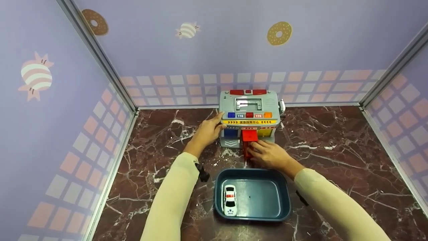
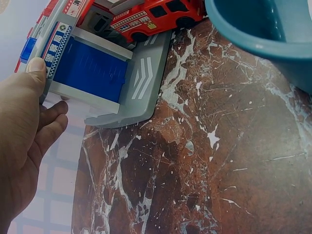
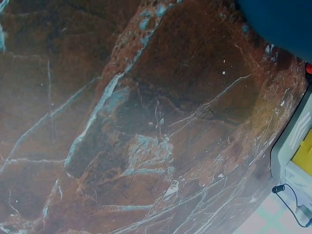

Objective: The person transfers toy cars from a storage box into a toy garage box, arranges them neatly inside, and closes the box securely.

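A grey toy emergency station [image 1: 227,107] has blue, red and yellow bays along its front. My left hand [image 1: 209,131] holds its left side; in the left wrist view the thumb lies on the front edge and the fingers are at the side wall. At the middle bay, my right hand [image 1: 270,154] grips a red toy fire truck [image 2: 156,19] with curled fingers, under a red panel [image 1: 250,135]. The truck's front part is inside the bay opening. The blue door [image 2: 90,68] beside it is down. The right wrist view shows no hand, only marble surface and the station's edge.
A dark teal tray [image 1: 252,218] stands just in front of the station, with a white toy police car [image 1: 230,201] along its left side. Patterned walls [image 1: 207,60] enclose the marbled tabletop [image 1: 321,160]. A small black-tipped cord [image 3: 279,188] hangs at the station's right side.
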`<state>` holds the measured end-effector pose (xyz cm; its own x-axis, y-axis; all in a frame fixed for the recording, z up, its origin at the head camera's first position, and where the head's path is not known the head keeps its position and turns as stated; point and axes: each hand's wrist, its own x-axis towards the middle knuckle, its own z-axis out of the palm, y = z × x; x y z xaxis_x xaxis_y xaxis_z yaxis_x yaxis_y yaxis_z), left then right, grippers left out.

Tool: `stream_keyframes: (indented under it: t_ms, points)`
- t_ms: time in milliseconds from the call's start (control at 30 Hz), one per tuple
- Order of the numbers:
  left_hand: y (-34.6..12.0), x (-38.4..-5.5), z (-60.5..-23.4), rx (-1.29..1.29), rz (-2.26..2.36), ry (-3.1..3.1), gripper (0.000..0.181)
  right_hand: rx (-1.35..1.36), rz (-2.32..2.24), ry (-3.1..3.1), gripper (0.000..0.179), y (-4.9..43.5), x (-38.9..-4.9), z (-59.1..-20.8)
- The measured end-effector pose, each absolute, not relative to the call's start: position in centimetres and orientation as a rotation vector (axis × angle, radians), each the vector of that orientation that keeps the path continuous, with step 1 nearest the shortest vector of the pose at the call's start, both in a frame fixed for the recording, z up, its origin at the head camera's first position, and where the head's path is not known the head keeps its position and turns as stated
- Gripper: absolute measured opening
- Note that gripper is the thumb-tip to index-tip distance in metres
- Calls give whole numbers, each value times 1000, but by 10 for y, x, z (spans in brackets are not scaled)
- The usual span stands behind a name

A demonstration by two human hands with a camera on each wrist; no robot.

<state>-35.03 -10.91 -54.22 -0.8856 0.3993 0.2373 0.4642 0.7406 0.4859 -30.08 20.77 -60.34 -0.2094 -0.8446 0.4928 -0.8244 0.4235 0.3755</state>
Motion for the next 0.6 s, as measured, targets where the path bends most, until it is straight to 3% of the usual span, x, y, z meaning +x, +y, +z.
stream_keyframes:
  t_ms: [600]
  points:
    - [-109,-350,-541,-677,-824,-2845,66,1354,-77,-2087,44,209,-299,-606]
